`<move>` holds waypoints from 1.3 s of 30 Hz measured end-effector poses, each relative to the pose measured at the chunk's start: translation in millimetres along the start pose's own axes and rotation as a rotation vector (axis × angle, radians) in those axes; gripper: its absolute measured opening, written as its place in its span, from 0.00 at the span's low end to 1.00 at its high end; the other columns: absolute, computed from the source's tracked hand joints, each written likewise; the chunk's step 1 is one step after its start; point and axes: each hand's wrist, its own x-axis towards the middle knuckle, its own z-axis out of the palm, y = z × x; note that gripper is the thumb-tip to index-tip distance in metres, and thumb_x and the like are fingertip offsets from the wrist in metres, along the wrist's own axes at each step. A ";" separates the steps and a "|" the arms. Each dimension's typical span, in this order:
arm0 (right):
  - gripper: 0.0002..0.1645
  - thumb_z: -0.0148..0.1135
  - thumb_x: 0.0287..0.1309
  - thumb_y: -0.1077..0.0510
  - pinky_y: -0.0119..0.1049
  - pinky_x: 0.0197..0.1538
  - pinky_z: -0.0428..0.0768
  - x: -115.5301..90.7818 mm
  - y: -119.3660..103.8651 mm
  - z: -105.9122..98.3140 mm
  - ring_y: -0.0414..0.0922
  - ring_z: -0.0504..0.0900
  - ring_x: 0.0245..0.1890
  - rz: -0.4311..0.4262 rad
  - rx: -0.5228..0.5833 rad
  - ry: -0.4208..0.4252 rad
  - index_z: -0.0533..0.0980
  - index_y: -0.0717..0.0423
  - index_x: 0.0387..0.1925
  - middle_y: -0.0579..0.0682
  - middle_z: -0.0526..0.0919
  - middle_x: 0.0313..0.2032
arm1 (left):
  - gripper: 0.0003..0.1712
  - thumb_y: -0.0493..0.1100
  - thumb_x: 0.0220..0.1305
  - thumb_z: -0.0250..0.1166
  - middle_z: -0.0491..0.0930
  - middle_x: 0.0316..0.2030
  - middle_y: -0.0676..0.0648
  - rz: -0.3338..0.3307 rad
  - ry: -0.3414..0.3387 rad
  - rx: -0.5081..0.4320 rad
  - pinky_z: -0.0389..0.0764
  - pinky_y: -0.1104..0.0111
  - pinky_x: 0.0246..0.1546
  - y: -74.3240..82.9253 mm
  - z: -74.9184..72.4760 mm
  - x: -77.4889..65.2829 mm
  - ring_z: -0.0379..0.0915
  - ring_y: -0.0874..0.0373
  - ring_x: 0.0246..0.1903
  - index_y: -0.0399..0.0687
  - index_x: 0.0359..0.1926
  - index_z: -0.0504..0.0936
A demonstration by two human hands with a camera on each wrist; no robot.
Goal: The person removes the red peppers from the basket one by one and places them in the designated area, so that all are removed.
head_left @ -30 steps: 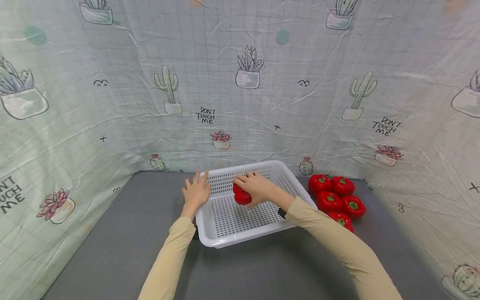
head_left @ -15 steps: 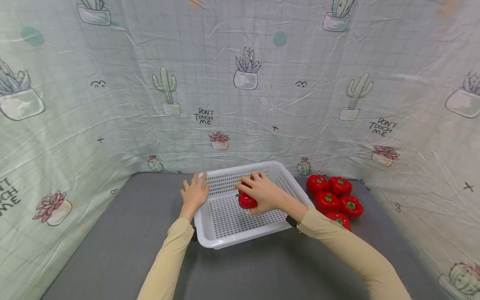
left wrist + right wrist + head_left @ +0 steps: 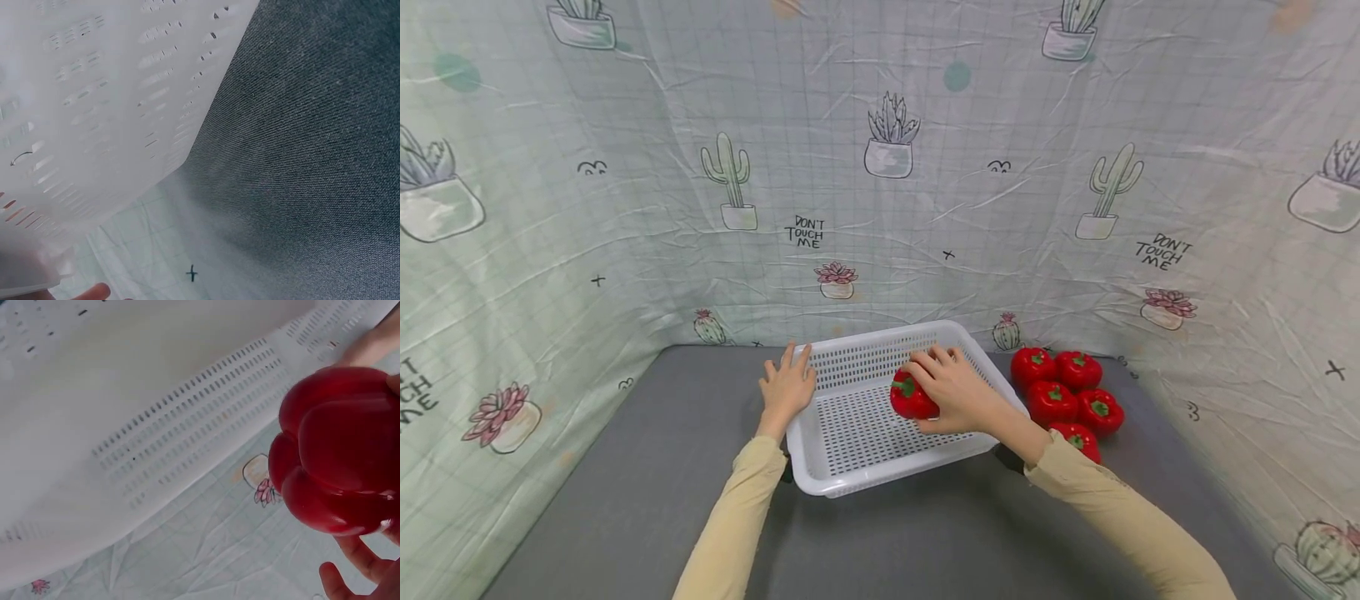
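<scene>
A white perforated plastic basket point(image 3: 842, 486) stands on the grey table. My left hand point(image 3: 787, 390) rests on its far left corner, fingers spread over the rim; in the left wrist view only fingertips point(image 3: 94, 292) show beside the outer wall. My right hand point(image 3: 958, 396) grips a red bell pepper point(image 3: 912, 398) over the right half of the basket. Its green stem faces left in the head view. The right wrist view shows the pepper's lobed red body point(image 3: 344, 450) up close, with fingers point(image 3: 359, 559) curled around it.
Several more red bell peppers point(image 3: 1052, 403) sit in a cluster to the right of the basket. A cactus-print cloth point(image 3: 880, 208) hangs behind and on both sides of the grey table point(image 3: 647, 492).
My right hand has moved right and slightly toward me with the pepper, whose stem has come into sight. My left hand stays at the basket's corner. The head view has shifted slightly.
</scene>
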 end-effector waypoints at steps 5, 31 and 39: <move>0.43 0.67 0.27 0.39 0.45 0.43 0.71 -13.3 -0.9 -2.6 0.46 0.68 0.45 0.072 0.002 0.077 0.68 0.52 0.49 0.49 0.73 0.46 | 0.29 0.49 0.67 0.41 0.43 0.69 0.43 -0.005 -0.011 0.010 0.49 0.35 0.55 0.7 -1.4 -0.7 0.37 0.30 0.63 0.54 0.68 0.53; 0.41 0.71 0.24 0.44 0.49 0.42 0.69 -80.9 -1.4 -14.2 0.51 0.68 0.43 0.198 0.082 0.280 0.73 0.40 0.52 0.58 0.71 0.46 | 0.28 0.49 0.67 0.41 0.44 0.69 0.43 0.002 -0.013 -0.001 0.49 0.35 0.54 0.6 -2.9 -1.0 0.37 0.29 0.63 0.55 0.68 0.53; 0.43 0.69 0.24 0.46 0.50 0.42 0.70 -99.8 -2.5 -20.7 0.51 0.68 0.44 0.275 0.085 0.296 0.72 0.41 0.53 0.59 0.72 0.44 | 0.28 0.49 0.67 0.41 0.44 0.69 0.43 -0.006 -0.008 -0.002 0.49 0.35 0.55 1.6 -2.8 -1.9 0.38 0.29 0.63 0.55 0.68 0.53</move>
